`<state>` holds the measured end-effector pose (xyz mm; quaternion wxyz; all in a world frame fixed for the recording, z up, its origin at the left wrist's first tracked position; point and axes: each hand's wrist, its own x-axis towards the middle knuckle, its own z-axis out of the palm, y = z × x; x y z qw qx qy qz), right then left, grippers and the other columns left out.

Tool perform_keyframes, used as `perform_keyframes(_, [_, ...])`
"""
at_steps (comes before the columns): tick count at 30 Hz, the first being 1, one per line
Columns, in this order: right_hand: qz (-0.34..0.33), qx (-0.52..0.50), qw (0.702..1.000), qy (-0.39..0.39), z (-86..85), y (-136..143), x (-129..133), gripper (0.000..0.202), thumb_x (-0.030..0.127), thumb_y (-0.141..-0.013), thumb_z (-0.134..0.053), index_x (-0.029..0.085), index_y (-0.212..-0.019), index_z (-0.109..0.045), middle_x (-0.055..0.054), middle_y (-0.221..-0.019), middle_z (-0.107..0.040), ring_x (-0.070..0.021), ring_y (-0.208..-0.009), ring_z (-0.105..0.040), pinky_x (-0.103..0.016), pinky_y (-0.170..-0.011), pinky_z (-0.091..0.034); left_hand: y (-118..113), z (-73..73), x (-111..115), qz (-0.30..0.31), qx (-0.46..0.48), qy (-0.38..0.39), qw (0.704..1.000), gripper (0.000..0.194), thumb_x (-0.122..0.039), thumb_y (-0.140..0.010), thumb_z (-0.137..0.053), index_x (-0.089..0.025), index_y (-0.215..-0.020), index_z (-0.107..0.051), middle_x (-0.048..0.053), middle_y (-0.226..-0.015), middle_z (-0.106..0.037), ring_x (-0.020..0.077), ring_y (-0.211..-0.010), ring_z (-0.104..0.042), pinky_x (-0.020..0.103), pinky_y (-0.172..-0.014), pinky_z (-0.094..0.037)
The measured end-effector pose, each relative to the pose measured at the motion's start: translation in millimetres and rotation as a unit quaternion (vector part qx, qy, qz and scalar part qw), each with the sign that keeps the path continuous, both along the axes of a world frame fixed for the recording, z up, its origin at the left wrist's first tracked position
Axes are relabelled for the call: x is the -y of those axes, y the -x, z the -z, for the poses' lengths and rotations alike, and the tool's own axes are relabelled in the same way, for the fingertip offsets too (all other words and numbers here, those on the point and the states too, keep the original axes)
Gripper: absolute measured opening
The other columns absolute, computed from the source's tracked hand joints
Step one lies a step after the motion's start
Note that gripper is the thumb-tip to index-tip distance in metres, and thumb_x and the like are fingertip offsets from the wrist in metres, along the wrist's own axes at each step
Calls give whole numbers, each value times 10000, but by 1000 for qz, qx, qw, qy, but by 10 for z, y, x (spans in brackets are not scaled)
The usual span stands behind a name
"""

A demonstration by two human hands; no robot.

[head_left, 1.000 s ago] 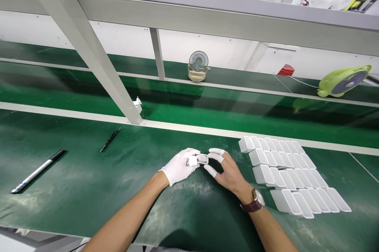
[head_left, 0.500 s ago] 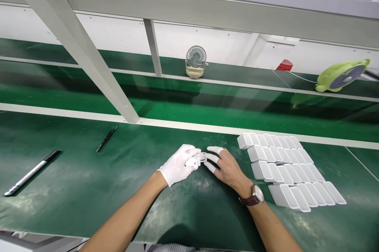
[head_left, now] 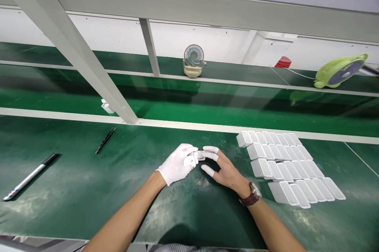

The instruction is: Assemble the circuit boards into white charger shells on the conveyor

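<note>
My left hand [head_left: 177, 165], in a white glove, is closed around a small white plastic case [head_left: 199, 155] above the green bench top. The part in its grip is mostly hidden by the fingers, so its exact kind cannot be told. My right hand [head_left: 226, 167] wears white finger cots. Its index and middle fingers reach along the case's right end and seem to touch it, while the thumb stands well apart below. To the right, several white rectangular plastic boxes [head_left: 284, 167] lie in four slanting rows.
A marker pen [head_left: 31, 177] and dark tweezers [head_left: 106, 140] lie on the left of the bench [head_left: 74, 196]. Beyond the rail runs a green belt [head_left: 177, 106] with a white object [head_left: 107, 106] behind the slanted post [head_left: 89, 66]. A small fan [head_left: 194, 56] and a green fan [head_left: 339, 72] stand farther back.
My right thumb has moved away from the case, widening the gap to the other fingers. A white object has come into sight on the green belt by the post. The view has shifted slightly.
</note>
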<state>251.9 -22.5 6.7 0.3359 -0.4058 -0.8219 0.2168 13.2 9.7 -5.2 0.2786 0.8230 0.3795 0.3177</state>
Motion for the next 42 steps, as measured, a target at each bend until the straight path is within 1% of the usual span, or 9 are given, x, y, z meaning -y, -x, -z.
perform_keyframes(2, [-1, 31, 999, -18, 30, 17, 4, 490, 262, -953, -599, 256, -1421, -454, -127, -1399, -510, -265, -1292, -519, -485, -1070, -482, 0, -5, -4, 1, 0, -2, 1000, 472, -138, -819, -645, -227, -1269, -535, 94, -1213, -572, 211, -1115, -595, 383, -970, -545])
perform_keyframes(5, [1, 73, 996, -57, 57, 25, -1, 505, 260, -960, -589, 261, -1442, -439, -135, -1376, -529, -279, -1247, -546, -503, -1024, -510, -1, -10, -3, -1, 1, -4, 1000, 458, -155, -827, -646, -232, -1266, -542, 93, -1215, -576, 207, -1109, -599, 379, -964, -548])
perform_keyframes(10, [34, 19, 995, -93, 45, -15, -26, 421, 257, -957, -601, 272, -1368, -512, -113, -1328, -574, -255, -1185, -588, -474, -994, -532, -14, -32, -5, -19, -10, 4, 1000, 418, -163, -825, -651, -237, -1229, -571, 80, -1195, -598, 204, -1087, -613, 368, -953, -554])
perform_keyframes(13, [44, 21, 994, -98, 53, -26, -37, 388, 266, -953, -609, 268, -1336, -544, -114, -1291, -597, -256, -1153, -605, -472, -971, -542, -23, -43, -12, -23, -13, 5, 1000, 391, -171, -827, -651, -239, -1206, -582, 73, -1180, -610, 203, -1081, -616, 370, -961, -551])
perform_keyframes(17, [32, 38, 993, -110, 96, 0, -42, 431, 261, -949, -611, 269, -1368, -517, -113, -1271, -610, -261, -1150, -608, -471, -950, -550, -25, -48, -14, -23, -9, 1, 1000, 376, -175, -840, -641, -238, -1205, -581, 71, -1168, -613, 197, -1078, -616, 365, -963, -549])
perform_keyframes(22, [30, 49, 991, -123, 132, 29, -32, 465, 238, -952, -595, 246, -1401, -471, -128, -1236, -624, -279, -1170, -598, -485, -945, -553, -16, -59, -3, -20, -11, 3, 1000, 441, -139, -809, -645, -252, -1230, -576, 68, -1178, -609, 203, -1084, -615, 367, -958, -552])
perform_keyframes(30, [24, 62, 990, -123, 103, 52, -10, 484, 194, -962, -558, 227, -1429, -437, -141, -1217, -610, -283, -1176, -586, -488, -965, -554, -19, -92, 18, -17, 1, 16, 1000, 470, -87, -774, -643, -256, -1209, -594, 59, -1173, -610, 195, -1067, -624, 356, -947, -556])
perform_keyframes(35, [19, 49, 992, -113, 113, 64, -2, 523, 176, -969, -534, 244, -1467, -386, -138, -1267, -577, -276, -1184, -575, -499, -981, -548, -13, -51, 32, -18, 12, 30, 999, 495, -66, -766, -640, -270, -1215, -600, 58, -1172, -610, 199, -1045, -632, 367, -923, -572])
perform_keyframes(42, [18, 33, 996, -86, 113, 75, 5, 522, 164, -972, -523, 267, -1467, -391, -128, -1301, -549, -268, -1186, -567, -492, -1003, -535, 0, -11, 22, -12, 20, 34, 999, 513, -59, -779, -644, -287, -1235, -588, 53, -1186, -597, 194, -1064, -619, 368, -941, -565])
